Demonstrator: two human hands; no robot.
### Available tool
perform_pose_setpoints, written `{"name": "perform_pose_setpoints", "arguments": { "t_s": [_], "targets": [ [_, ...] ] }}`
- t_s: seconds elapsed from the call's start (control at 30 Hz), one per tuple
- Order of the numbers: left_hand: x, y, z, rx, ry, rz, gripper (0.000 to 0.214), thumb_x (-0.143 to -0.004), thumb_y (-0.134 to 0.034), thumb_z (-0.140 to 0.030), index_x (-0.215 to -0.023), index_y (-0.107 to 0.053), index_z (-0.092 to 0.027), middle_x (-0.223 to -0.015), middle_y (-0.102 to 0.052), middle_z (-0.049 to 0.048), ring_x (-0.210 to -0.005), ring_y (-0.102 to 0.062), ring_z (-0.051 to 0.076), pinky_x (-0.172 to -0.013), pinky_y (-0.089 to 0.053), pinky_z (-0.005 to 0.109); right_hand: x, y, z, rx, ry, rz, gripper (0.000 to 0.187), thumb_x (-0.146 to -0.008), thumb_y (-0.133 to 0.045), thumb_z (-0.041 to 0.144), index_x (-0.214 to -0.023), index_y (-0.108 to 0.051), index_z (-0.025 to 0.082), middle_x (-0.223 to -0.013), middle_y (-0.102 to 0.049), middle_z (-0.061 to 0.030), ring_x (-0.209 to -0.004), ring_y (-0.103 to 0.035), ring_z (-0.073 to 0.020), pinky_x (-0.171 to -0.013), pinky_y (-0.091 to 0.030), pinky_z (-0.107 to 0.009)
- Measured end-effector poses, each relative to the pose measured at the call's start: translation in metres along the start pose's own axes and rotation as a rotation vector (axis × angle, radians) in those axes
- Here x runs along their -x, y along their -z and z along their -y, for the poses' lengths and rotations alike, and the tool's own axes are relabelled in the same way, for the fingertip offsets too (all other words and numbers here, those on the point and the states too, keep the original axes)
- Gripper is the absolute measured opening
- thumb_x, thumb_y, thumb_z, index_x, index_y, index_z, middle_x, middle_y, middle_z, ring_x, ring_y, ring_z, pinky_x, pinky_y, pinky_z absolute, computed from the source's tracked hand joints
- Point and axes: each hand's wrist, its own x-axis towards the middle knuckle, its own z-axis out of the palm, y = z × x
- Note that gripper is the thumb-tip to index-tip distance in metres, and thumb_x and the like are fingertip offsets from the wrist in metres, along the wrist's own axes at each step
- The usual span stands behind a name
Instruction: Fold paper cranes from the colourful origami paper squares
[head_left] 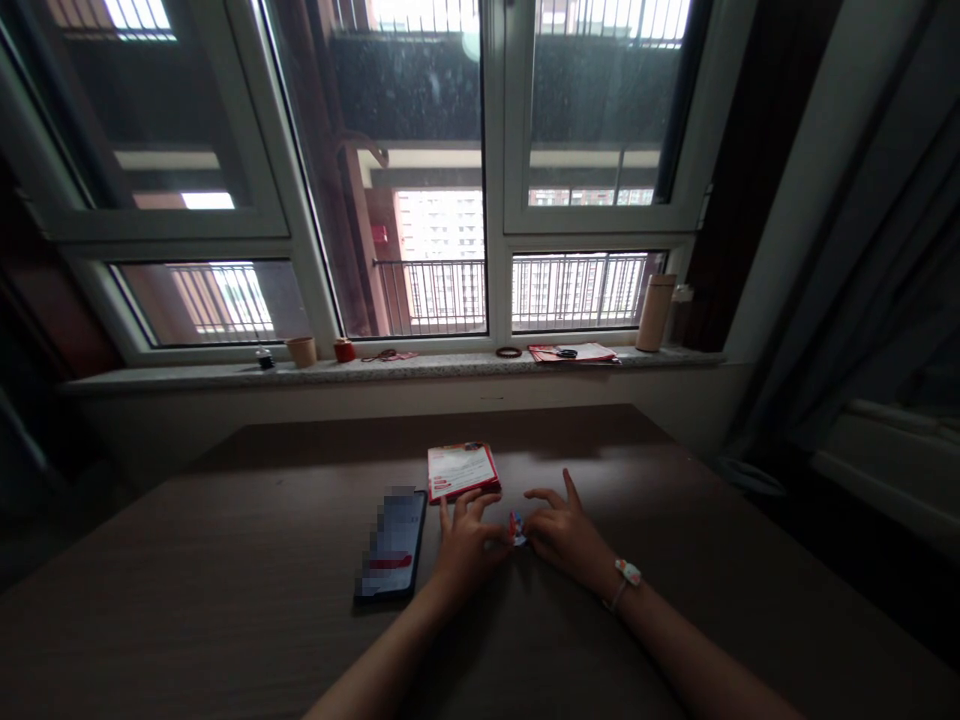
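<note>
A small piece patterned in red, blue and white [517, 528] is between my two hands, just above or on the brown table; its exact kind is too small to make out. My left hand [472, 540] pinches it from the left with thumb and forefinger, other fingers raised. From the right, my right hand [564, 532] pinches its other side, with one finger pointing up. A bracelet with a light charm [627, 572] circles my right wrist. Just beyond my left hand lies a red-edged white booklet or stack of cards [463, 471]. Left of that hand lies a phone [392, 545], its screen partly blurred out.
The brown table [225, 540] reaches toward a stone windowsill [442, 366]. On the sill stand a tan cup [301, 351], a small red container [344, 350] and a tan bottle [655, 313]. Dark scissors [566, 353] lie on red-and-white papers [600, 352] there.
</note>
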Motion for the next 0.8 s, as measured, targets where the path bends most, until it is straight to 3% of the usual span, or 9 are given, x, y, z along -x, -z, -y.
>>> {"name": "perform_pose_setpoints", "arguments": {
  "t_s": [0.37,0.67,0.8],
  "targets": [
    [-0.001,0.001,0.0,0.013,0.008,0.016,0.007,-0.073,-0.074,-0.031,-0.079,-0.076,-0.035,-0.135,-0.057,-0.0016,-0.131,-0.036,0.031,-0.111,0.001,0.066,-0.003,-0.003,-0.001,0.074,0.055,-0.014,0.019,-0.083,-0.053,0.012,-0.083,-0.067,0.026,-0.082,-0.073,0.0011,-0.118,-0.054,-0.0209,-0.115,0.01,-0.058],
    [-0.001,0.004,0.001,0.001,0.02,0.03,0.008,-0.072,-0.076,-0.032,-0.078,-0.076,-0.037,-0.137,-0.055,-0.0021,-0.133,-0.035,0.032,-0.109,0.002,0.069,0.0,0.008,-0.004,0.041,0.054,0.051,0.023,-0.088,-0.053,0.019,-0.09,-0.072,0.033,-0.088,-0.075,0.004,-0.128,-0.046,-0.0231,-0.113,0.013,-0.06],
    [0.0,0.008,0.001,0.009,0.041,0.078,0.008,-0.073,-0.074,-0.036,-0.081,-0.076,-0.038,-0.14,-0.052,-0.0016,-0.134,-0.033,0.034,-0.109,0.003,0.071,0.003,0.014,0.0,-0.033,0.02,0.072,0.021,-0.083,-0.058,0.022,-0.088,-0.074,0.034,-0.096,-0.075,0.0043,-0.131,-0.041,-0.0247,-0.113,0.012,-0.06]
  ]
}}
